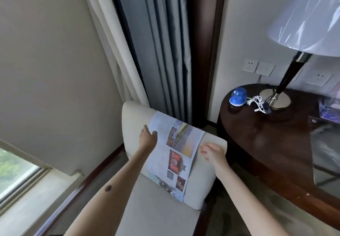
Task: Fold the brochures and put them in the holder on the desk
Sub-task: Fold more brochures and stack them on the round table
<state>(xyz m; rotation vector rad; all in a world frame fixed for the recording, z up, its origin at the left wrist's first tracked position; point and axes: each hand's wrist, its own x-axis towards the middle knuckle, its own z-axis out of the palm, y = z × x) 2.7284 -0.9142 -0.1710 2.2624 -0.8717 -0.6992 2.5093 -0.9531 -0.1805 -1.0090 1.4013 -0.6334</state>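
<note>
- The brochure lies unfolded against the backrest of the cream chair.
- The left hand pinches its left edge, thumb on the page.
- The right hand hovers just beside the right edge, fingers relaxed and holding nothing.

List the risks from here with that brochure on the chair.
1. The brochure lies draped over the soft chair back, pinched only at one edge by the left hand; it may slide or crease crookedly.
2. The right hand looks to be off the paper, so a one-handed lift could bend or tear it.
3. The desk carries a lamp and a loose cable; a swung sheet might snag them.
</note>
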